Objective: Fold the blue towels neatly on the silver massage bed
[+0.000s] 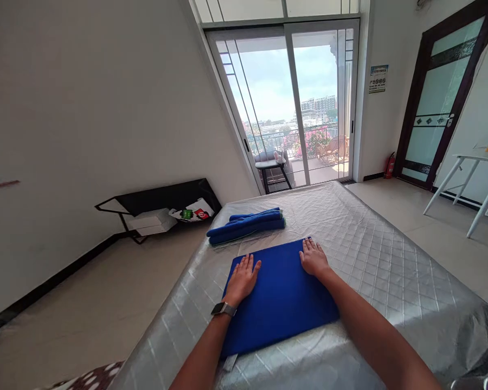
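A blue folded cloth (pixel 282 303) lies flat as a rectangle on the silver quilted mattress (pixel 374 244). Fingers stretched out, my left hand (pixel 243 279) rests on the cloth's far left corner. A dark watch is on that wrist. My right hand (pixel 314 257) lies flat on the far right corner, its fingers pointing away from me. Neither hand grips anything. A small white tag (pixel 230 362) sticks out from the cloth's near left edge. Beyond the hands is a stack of folded blue cloths (pixel 247 226), apart from the one under my palms.
Left of the mattress, a black folding frame (pixel 162 196) stands against the wall with white boxes (pixel 152 222) and a printed bag (pixel 195 211). Behind is a sliding glass door (pixel 288 108). To the right are a white table (pixel 477 156), a red fire extinguisher (pixel 389 165) and a dark-framed door (pixel 443 103).
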`<state>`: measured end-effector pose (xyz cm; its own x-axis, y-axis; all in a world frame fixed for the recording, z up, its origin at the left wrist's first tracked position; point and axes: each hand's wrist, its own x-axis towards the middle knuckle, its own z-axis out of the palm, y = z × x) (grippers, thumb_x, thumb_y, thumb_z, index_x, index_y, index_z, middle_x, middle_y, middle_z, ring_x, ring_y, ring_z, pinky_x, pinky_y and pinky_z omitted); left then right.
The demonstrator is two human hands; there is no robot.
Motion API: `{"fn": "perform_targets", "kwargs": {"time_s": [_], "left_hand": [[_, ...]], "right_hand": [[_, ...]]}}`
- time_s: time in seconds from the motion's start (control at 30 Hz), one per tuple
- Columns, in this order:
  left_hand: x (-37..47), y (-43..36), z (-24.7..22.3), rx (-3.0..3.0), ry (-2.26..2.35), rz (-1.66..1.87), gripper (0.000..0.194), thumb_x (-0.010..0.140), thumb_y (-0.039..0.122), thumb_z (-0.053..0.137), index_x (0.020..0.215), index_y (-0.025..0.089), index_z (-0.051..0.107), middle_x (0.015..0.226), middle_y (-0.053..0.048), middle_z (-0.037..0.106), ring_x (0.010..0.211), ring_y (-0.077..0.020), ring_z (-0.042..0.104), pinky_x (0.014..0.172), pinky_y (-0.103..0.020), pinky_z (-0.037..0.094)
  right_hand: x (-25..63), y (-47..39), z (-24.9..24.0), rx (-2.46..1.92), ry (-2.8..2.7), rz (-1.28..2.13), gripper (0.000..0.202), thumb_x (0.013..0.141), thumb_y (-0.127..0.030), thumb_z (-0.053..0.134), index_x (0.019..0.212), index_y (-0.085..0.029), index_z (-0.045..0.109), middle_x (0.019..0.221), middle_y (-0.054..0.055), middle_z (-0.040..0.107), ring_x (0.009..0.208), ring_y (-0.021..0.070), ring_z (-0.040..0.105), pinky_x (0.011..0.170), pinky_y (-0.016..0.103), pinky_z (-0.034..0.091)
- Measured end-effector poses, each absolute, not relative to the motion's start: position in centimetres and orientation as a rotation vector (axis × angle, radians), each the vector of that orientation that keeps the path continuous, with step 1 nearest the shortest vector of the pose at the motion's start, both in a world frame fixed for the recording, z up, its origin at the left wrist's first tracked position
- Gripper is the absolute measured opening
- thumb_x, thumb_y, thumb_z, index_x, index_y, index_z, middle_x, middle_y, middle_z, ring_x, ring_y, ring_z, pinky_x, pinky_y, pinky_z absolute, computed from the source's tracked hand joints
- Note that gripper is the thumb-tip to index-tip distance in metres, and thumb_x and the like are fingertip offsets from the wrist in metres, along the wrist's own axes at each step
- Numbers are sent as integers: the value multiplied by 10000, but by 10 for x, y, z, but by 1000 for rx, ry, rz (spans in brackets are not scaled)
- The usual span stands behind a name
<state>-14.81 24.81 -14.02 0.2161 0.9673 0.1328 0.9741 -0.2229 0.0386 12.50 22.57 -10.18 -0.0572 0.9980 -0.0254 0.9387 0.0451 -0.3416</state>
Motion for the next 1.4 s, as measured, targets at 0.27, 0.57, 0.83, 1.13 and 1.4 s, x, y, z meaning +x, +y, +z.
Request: {"fn": "perform_targets", "kwargs": {"time_s": [0.27,0.57,0.83,1.13,1.4], "left_hand": [[-178,244,-143,-2295,-2157,-276,764,1003,533,88,1512,18,334,1595,-212,314,1491,-285,276,1208,-437,235],[-170,244,-137,-2344,-2132,-328,772,998,562,146,1508,16,338,1581,-221,335,1489,-311,275,1204,-460,237],[-163,241,-130,-2353,-2177,-359,777,997,570,164,1517,17,329,1601,-208,302,1498,-301,253,1218,-438,214],[-166,243,-134,-2318,-2189,-380,755,995,569,147,1521,66,348,1600,-163,324,1501,-286,250,1216,-453,226],[-178,250,-144,-2324,-2141,-242,787,990,584,122,1526,46,325,1606,-182,306,1495,-286,267,1204,-449,242]], "right_hand": [[128,226,-98,-2061,-2132,352,628,1023,-362,181,1574,-62,211,1638,108,199,1526,172,94,1221,385,97],[131,228,-100,-2118,-2174,231,627,1023,-362,170,1572,-65,221,1635,117,221,1520,177,138,1213,384,146],[129,225,-93,-2150,-2167,183,628,1022,-354,204,1565,-38,231,1635,121,220,1516,186,160,1215,355,138],[128,230,-95,-2181,-2111,243,640,1025,-399,202,1580,-80,204,1648,94,195,1520,179,142,1214,328,105],[126,229,-94,-2149,-2083,324,646,1014,-393,228,1580,-83,209,1652,84,182,1520,178,139,1213,326,99]]}}
